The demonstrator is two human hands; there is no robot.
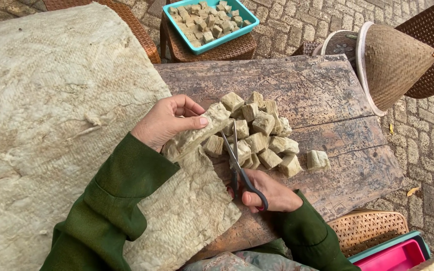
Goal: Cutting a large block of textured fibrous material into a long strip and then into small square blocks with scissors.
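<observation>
My left hand (169, 119) grips a long beige strip of fibrous mat (199, 133), holding it across the wooden table (322, 95). My right hand (269, 193) holds a pair of scissors (236, 158) with dark handles, blades pointing away from me and partly open beside the strip's far end. A pile of several cut beige cubes (259, 133) lies just beyond the blades. One cube (318, 160) sits apart to the right. A big sheet of the same mat (46, 115) drapes over the left side of the table and my lap.
A teal tray (247, 15) filled with cut cubes rests on a wicker stool at the top. A woven conical hat (395, 60) leans at the table's right edge. A wicker seat and a pink and teal tray (395, 253) sit at bottom right. Brick paving surrounds everything.
</observation>
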